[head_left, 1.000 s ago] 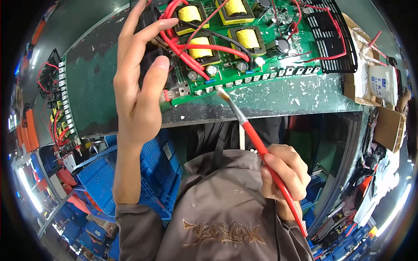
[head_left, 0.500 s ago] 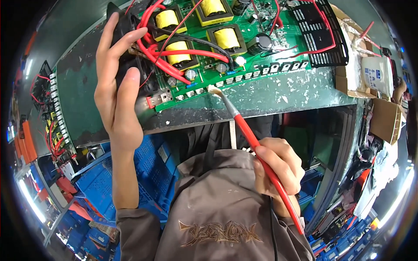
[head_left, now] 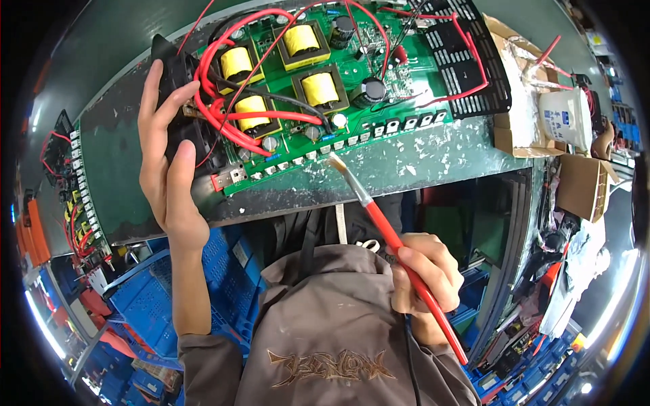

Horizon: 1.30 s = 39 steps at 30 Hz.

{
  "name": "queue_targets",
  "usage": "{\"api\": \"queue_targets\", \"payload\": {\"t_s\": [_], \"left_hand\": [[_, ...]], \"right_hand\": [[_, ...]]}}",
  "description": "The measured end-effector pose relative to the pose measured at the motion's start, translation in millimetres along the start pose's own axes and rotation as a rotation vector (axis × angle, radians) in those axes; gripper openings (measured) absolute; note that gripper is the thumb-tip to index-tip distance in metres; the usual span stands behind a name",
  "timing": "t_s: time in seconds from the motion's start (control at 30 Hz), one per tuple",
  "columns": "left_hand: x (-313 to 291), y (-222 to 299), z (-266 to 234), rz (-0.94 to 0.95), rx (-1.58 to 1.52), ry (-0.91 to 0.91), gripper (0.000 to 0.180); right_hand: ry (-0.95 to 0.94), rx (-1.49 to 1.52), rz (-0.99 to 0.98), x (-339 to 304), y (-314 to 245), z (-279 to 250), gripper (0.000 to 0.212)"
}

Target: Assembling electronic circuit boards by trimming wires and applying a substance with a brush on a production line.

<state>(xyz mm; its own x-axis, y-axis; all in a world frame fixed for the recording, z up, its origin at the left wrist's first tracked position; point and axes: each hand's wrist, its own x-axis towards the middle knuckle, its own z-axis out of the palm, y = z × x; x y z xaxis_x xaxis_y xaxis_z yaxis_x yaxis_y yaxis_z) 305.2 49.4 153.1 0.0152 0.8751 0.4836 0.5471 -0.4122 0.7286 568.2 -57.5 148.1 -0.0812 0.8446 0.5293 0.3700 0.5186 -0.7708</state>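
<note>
A green circuit board (head_left: 365, 64) lies on the bench, with yellow-wound transformers (head_left: 319, 88), thick red wires (head_left: 261, 116) and black capacitors (head_left: 370, 91). Small flat components (head_left: 363, 135) line its near edge. My left hand (head_left: 172, 176) is around the black part (head_left: 177, 101) at the board's left end, fingers spread along it and thumb on the near side; it seems to steady the board. In my right hand (head_left: 432, 274) is a red-handled paintbrush (head_left: 406, 257), gripped mid-handle. The pale bristles point at the component row; whether they touch it I cannot tell.
The dark green bench (head_left: 122, 183) has pale smears near its front edge. Another board (head_left: 84, 196) stands at far left. Right of the main board are an open carton (head_left: 514, 128) with a white container (head_left: 563, 122) and another cardboard box (head_left: 583, 186). A blue crate (head_left: 152, 291) sits below.
The view has shifted, so the board appears lower and farther left. Along the component row, the brush tip has moved slightly right and nearer to me. My left hand keeps its place on the board's end.
</note>
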Motion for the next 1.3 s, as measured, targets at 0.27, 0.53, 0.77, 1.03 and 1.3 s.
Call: {"api": "queue_targets", "payload": {"t_s": [0.27,0.53,0.77,1.03,1.3], "left_hand": [[-6.6,9.2,15.5,-0.194,-0.353,0.232,0.062],[-8.8,1.8,18.5,-0.139,-0.316,0.216,0.056],[-10.3,3.4,18.8,-0.061,-0.230,0.236,0.056],[-10.4,0.2,18.0,-0.067,-0.267,0.219,0.061],[-12.2,-7.7,13.2,0.185,0.035,0.134,0.039]], "right_hand": [[-0.019,-0.066,-0.028,3.3,5.6,-4.8,0.021],[-0.059,-0.059,0.041,8.7,14.3,-9.8,0.023],[0.054,-0.042,0.012,4.9,16.9,-24.2,0.020],[-0.020,-0.019,0.015,7.4,22.4,-26.3,0.020],[0.030,0.005,0.033,6.9,25.3,-30.5,0.020]]}}
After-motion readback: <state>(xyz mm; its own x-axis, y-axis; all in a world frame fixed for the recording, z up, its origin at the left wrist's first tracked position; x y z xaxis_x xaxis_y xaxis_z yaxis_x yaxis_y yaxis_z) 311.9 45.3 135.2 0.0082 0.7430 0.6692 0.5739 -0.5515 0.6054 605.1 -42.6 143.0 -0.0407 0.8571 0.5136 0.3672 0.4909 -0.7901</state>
